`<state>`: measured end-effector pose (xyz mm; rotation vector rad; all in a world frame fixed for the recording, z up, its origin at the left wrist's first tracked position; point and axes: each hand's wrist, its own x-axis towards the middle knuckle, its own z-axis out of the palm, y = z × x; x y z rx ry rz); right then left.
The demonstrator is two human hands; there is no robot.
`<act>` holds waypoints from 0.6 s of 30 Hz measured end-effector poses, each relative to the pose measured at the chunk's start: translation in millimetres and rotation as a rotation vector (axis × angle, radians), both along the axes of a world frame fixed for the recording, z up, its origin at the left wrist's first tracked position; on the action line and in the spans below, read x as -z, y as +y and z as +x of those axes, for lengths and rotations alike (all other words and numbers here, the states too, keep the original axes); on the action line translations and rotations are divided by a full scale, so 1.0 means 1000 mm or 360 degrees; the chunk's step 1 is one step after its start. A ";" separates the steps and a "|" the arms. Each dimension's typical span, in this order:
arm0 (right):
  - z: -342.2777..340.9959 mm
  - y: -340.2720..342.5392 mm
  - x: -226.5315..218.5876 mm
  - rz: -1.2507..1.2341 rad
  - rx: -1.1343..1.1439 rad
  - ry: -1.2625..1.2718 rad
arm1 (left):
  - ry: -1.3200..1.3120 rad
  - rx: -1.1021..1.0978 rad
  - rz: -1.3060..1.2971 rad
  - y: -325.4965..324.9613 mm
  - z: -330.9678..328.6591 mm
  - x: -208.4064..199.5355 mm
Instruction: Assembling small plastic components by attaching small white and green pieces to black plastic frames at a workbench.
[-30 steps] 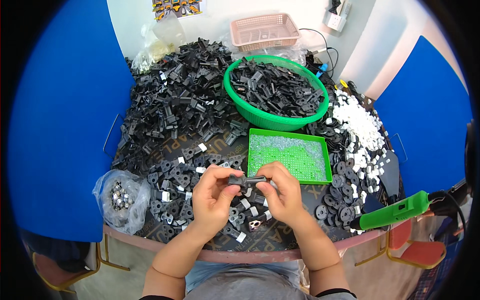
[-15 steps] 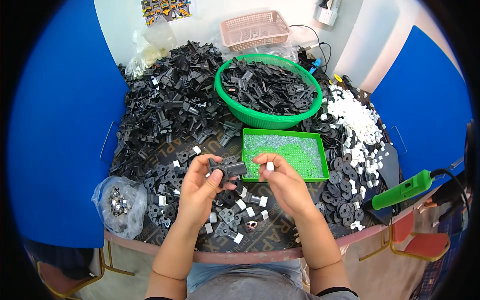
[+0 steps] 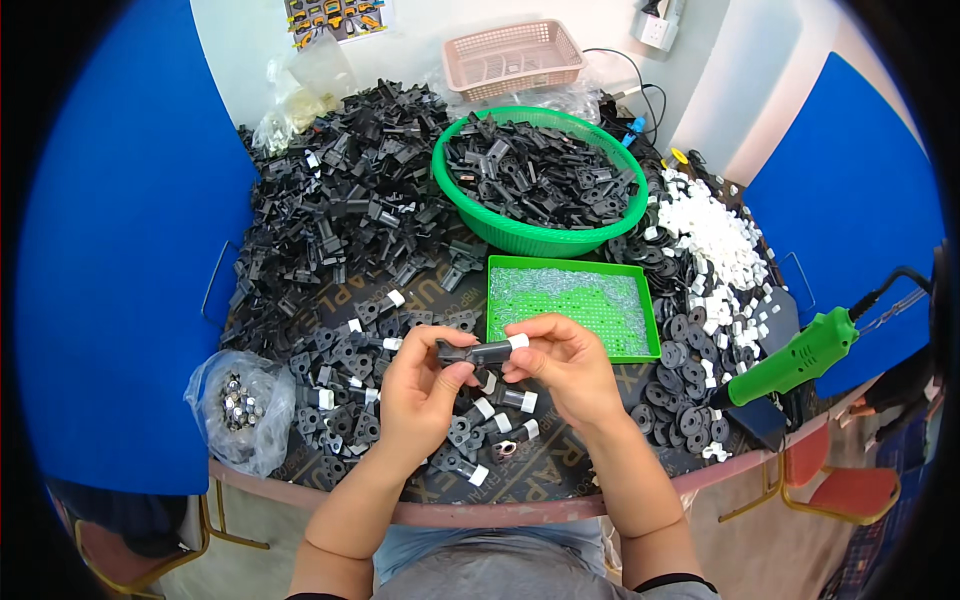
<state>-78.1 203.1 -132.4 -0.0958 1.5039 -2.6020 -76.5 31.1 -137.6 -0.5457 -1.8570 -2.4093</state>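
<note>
A black plastic part with a tubular end lies level between my hands, above the front of the table. My left hand is closed round its wider end. At the tube's right end sits a small white cap, which my right hand pinches between thumb and fingers. Below and to the left lie several black parts with white caps on their ends, such as the capped part. A shallow green tray of small silvery pieces stands just beyond my right hand.
Loose black parts heap at the back left. Beside them stands a round green basket full of more. White caps and black discs pile on the right, near a hanging green electric screwdriver. A plastic bag holds shiny pieces.
My right hand has brought the white cap left onto the tube's end. My left hand has moved slightly right with the black part. The green screwdriver has swung a little.
</note>
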 end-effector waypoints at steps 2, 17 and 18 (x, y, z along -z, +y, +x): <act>-0.001 0.000 0.000 0.0053 -0.0001 0.0123 | 0.0105 -0.0061 -0.0153 -0.001 0.001 0.003; 0.014 -0.006 -0.005 0.0603 -0.0378 0.0122 | 0.0276 0.0391 -0.0981 -0.049 -0.014 -0.024; 0.015 -0.005 -0.004 0.0956 -0.0494 0.0080 | 0.0520 0.0202 -0.1032 -0.058 -0.022 -0.012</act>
